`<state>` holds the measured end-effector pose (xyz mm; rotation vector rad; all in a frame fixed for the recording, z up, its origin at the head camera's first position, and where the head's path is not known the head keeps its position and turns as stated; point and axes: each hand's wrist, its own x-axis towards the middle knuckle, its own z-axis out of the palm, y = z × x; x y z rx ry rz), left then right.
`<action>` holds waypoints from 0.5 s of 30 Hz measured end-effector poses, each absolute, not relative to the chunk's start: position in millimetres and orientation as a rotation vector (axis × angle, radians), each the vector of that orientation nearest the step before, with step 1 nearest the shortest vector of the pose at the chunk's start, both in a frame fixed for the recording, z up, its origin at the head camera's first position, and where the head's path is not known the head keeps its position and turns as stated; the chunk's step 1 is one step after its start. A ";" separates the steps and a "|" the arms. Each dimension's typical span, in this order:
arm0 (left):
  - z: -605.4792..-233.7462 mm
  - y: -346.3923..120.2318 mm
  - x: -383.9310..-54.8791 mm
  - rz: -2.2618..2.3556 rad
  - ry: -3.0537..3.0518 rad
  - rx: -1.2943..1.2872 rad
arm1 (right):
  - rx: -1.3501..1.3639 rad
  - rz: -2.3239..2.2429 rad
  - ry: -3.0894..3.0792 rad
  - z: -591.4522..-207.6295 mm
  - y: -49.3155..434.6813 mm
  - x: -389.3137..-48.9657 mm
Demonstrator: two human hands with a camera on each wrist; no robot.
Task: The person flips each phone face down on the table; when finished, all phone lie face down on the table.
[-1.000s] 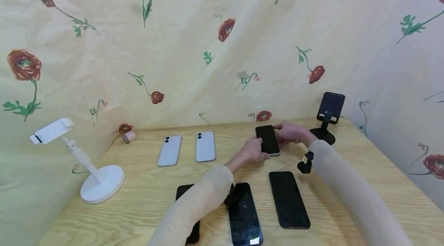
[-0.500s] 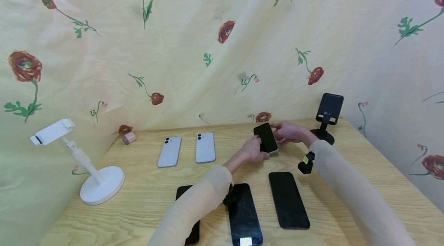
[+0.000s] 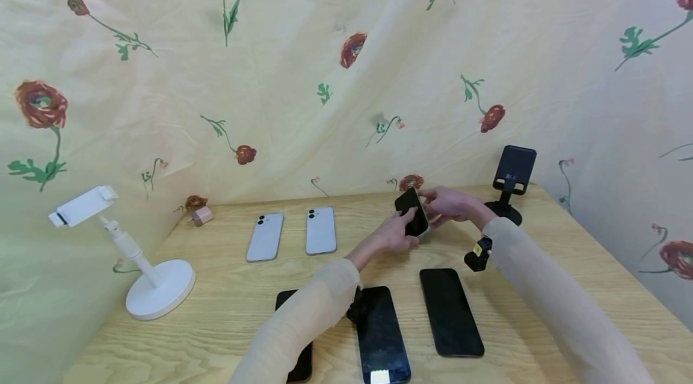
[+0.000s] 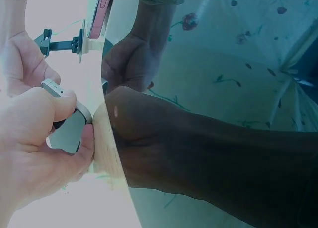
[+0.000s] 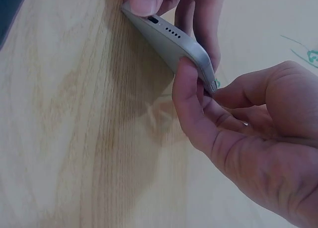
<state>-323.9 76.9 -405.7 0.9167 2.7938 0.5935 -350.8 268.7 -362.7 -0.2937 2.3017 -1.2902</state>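
A phone with a black screen and silver edge (image 3: 407,198) is held between both hands near the back of the table, tilted with its right side raised. My left hand (image 3: 394,235) grips its near left part, fingers across the screen. My right hand (image 3: 447,206) pinches the phone's right edge. In the right wrist view, the phone's port edge (image 5: 171,35) faces the camera and its pale back slants over the wood; a right finger (image 5: 186,89) lies against that back. In the left wrist view, the left thumb (image 4: 64,106) presses on the phone's side.
Two white phones (image 3: 265,237) lie face down at the back left. Several black-screened phones (image 3: 452,313) lie nearer, one partly under the left sleeve (image 3: 303,330). A white phone stand (image 3: 159,289) is at left, a black stand (image 3: 513,173) at back right, a pink plug (image 3: 201,215) at back left.
The phone has tilted, its right side rising, and turned slightly while shifting a little left. The left fingers have moved further over the screen. Other phones and both stands stay put.
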 end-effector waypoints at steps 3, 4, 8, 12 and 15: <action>-406.0 75.3 -324.3 0.660 2.761 0.905 | -0.300 -1.301 2.294 -362.0 267.9 -349.9; -405.8 74.8 -324.1 0.691 2.748 0.892 | -0.306 -1.306 2.289 -361.5 268.0 -349.4; -404.5 73.8 -323.5 0.822 2.694 0.834 | -0.327 -1.327 2.262 -358.6 268.5 -347.4; -403.4 74.1 -323.3 0.914 2.683 0.803 | -0.335 -1.356 2.235 -356.8 268.3 -346.5; -403.4 74.2 -323.0 0.936 2.698 0.784 | -0.325 -1.367 2.233 -356.5 267.6 -346.1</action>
